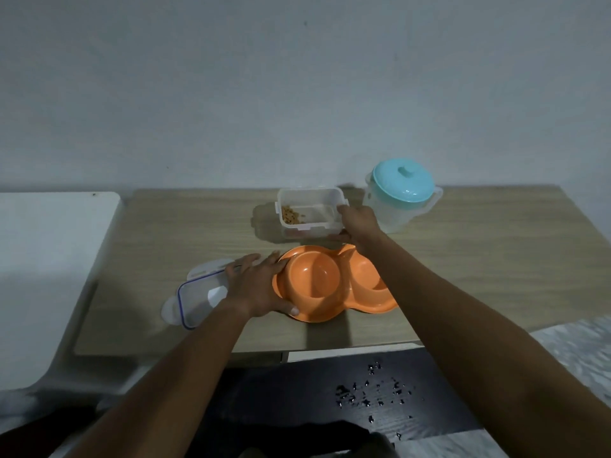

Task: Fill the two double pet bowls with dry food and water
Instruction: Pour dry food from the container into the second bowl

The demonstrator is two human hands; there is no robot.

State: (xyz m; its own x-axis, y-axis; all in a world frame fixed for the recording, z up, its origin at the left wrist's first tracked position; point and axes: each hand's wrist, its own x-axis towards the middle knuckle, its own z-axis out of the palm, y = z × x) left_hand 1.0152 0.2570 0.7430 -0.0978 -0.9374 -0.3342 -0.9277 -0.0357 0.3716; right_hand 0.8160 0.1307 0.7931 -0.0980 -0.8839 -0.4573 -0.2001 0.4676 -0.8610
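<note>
An orange double pet bowl [317, 285] lies on the wooden table [479, 259], both cups empty. My left hand [256, 285] rests flat against its left rim, thumb hooked on the front edge. Behind the bowl stands a clear plastic food container [309, 206] without its lid, holding a little dry food at its left end. My right hand [358, 226] grips the container's right side. A clear water pitcher [400, 198] with a turquoise lid stands to the right of the container. Only one double bowl is in view.
The container's clear lid [195, 299] with a blue seal lies flat on the table, partly under my left wrist. A white surface [49, 259] adjoins the table on the left. A dark board [363, 398] with wet spots lies below the table's front edge.
</note>
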